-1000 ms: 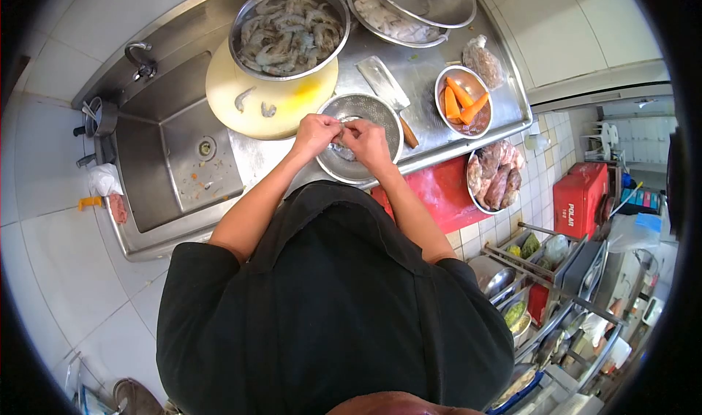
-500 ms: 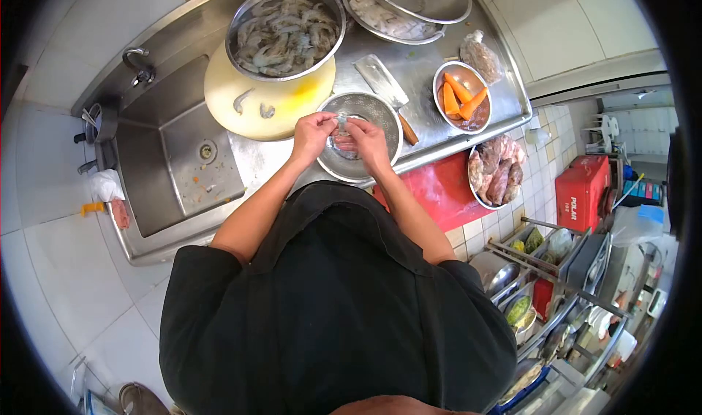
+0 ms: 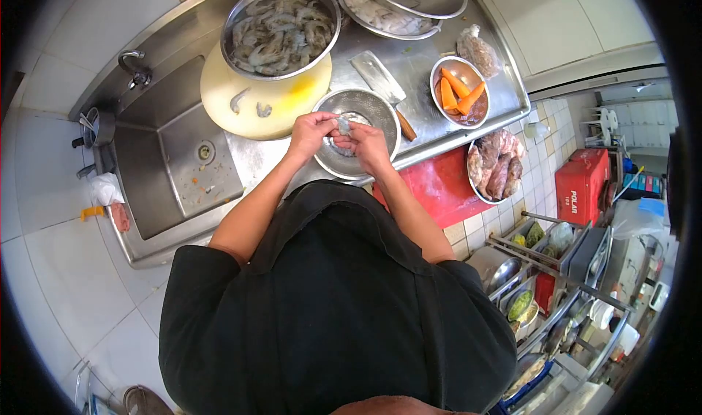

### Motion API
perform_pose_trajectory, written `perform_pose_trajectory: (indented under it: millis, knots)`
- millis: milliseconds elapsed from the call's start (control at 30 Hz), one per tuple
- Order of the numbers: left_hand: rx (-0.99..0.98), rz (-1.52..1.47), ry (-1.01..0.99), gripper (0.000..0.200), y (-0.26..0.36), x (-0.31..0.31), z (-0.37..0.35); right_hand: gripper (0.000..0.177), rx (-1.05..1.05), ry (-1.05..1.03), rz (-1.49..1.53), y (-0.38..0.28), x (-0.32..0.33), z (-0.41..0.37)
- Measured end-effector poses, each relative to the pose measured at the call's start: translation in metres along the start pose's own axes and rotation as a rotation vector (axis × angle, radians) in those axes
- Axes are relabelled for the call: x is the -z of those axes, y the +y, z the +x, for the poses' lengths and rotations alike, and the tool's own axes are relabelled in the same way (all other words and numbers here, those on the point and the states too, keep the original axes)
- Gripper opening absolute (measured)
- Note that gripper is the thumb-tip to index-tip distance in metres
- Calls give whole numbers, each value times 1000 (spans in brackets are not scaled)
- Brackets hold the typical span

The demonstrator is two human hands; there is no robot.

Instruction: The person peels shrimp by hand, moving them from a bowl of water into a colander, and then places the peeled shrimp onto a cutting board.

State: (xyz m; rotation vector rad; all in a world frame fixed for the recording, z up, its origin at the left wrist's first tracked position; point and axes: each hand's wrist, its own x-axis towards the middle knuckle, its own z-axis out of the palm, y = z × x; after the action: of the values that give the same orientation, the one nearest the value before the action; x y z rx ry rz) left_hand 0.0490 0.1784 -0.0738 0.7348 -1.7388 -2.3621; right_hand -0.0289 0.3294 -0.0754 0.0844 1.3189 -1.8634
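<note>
You're pinching a shrimp (image 3: pixel 344 125) between left hand (image 3: pixel 311 137) and right hand (image 3: pixel 371 146) — long axis unclear — colander (image 3: pixel 385 114) sitting beneath

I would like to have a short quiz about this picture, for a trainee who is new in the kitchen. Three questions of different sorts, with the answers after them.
1. Multiple choice. What do the bare left hand and the bare right hand hold between them above the perforated round steel colander?
A) a wooden-handled cleaver
B) a small grey shrimp piece
C) a clear plastic bag

2. True or false? Two loose grey shrimps lie on the round cream-coloured board.

3. Count. How many orange carrot pieces lie in the small round metal bowl?

Key: 1. B; 2. True; 3. Three
</note>
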Motion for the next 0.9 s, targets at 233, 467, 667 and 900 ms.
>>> perform_pose_trajectory:
  millis: [233,467,667,900]
  knots:
    - [56,-92,-1,25,-4,4,1,34,72,-77,-144,-10,-7,-8]
    - [189,-98,-143,24,-1,15,-3,32,33,-33,-135,-7,3,-11]
    - [149,-46,-222,19,-17,13,-1,34,-147,-171,345,7,34,3]
    - [173,-103,-78,18,-19,-5,-5,32,72,-71,110,-2,4,-14]
